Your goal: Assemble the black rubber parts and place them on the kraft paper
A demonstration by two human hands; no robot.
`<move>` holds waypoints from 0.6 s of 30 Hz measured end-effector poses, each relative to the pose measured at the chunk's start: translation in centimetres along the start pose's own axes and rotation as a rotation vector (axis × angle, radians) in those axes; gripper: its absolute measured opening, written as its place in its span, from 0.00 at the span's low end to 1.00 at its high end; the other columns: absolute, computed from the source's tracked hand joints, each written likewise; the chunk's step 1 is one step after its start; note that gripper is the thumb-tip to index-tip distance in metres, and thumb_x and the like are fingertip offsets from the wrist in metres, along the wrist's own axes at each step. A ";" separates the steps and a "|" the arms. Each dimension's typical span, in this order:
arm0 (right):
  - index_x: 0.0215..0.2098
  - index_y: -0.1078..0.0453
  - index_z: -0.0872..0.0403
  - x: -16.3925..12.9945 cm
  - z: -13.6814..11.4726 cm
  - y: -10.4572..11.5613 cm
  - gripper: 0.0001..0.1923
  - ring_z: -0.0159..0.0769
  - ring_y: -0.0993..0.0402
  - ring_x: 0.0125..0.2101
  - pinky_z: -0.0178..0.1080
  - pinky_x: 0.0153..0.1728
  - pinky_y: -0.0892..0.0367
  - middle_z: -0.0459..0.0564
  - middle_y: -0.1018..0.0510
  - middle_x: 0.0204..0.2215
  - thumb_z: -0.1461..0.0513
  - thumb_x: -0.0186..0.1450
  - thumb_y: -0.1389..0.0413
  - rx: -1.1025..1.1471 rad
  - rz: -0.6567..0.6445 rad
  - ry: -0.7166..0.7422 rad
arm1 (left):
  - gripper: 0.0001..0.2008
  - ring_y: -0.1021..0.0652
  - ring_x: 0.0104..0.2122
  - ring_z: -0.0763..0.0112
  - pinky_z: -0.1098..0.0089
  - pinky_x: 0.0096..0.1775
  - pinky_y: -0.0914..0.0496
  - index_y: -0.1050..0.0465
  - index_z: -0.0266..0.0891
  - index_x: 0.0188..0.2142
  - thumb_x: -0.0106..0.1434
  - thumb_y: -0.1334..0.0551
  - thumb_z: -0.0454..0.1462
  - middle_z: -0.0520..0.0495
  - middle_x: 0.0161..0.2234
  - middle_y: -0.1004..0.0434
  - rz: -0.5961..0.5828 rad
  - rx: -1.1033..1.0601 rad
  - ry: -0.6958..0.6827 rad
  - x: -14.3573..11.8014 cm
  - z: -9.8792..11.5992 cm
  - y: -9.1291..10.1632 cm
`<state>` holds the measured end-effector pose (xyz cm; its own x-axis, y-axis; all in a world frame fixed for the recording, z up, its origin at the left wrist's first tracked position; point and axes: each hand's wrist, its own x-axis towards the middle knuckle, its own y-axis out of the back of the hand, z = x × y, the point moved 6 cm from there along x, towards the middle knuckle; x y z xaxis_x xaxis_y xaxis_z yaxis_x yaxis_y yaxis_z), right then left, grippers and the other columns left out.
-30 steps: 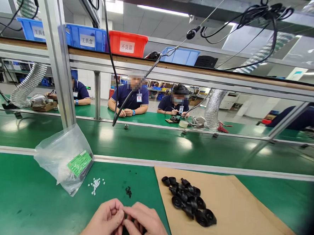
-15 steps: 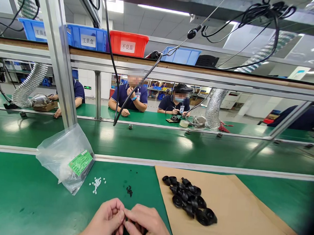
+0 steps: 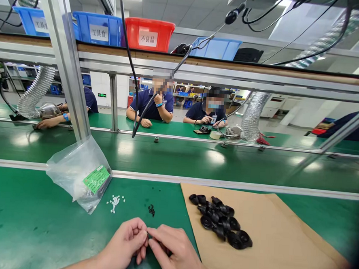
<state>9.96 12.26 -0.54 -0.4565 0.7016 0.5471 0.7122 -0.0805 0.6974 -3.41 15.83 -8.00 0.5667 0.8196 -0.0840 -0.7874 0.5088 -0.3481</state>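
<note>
My left hand (image 3: 129, 243) is closed, thumb pressed against the curled fingers, low in the middle of the view. My right hand (image 3: 174, 248) meets it fingertip to fingertip in a pinch. Whatever sits between the fingertips is too small and hidden to name; a dark speck shows there. Just beyond the hands lies a little heap of tiny black parts (image 3: 151, 210) on the green work surface (image 3: 18, 230). To its left are scattered small white pieces (image 3: 115, 203). Black round moulded parts (image 3: 219, 220) lie piled on a brown cardboard sheet (image 3: 277, 246) at the right.
A clear plastic bag (image 3: 74, 170) with a green label leans by a metal post (image 3: 65, 62). Behind runs a green conveyor belt (image 3: 172, 158). A cable (image 3: 128, 46) hangs down in front. Bins, including a red bin (image 3: 149, 35), stand overhead; co-workers sit opposite.
The camera view has shifted slightly. Both hands keep their fingertips together, with little change in grip. Across the belt, a co-worker's arm at the left has reached further left.
</note>
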 end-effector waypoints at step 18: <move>0.39 0.24 0.52 0.0 0.2 -0.9 0.12 0.33 0.27 0.23 0.36 0.26 0.40 0.46 0.23 0.23 0.62 0.76 0.49 -0.021 -0.087 0.034 | 0.28 0.35 0.17 0.79 0.75 0.23 0.44 0.34 0.39 0.33 0.61 0.32 0.61 0.54 0.20 0.28 -0.007 0.024 0.008 0.3 -0.8 0.4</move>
<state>9.41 12.49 -1.22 -0.5344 0.6820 0.4992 0.6580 -0.0349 0.7522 -3.40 16.03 -8.96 0.5743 0.8138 -0.0887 -0.7886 0.5210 -0.3265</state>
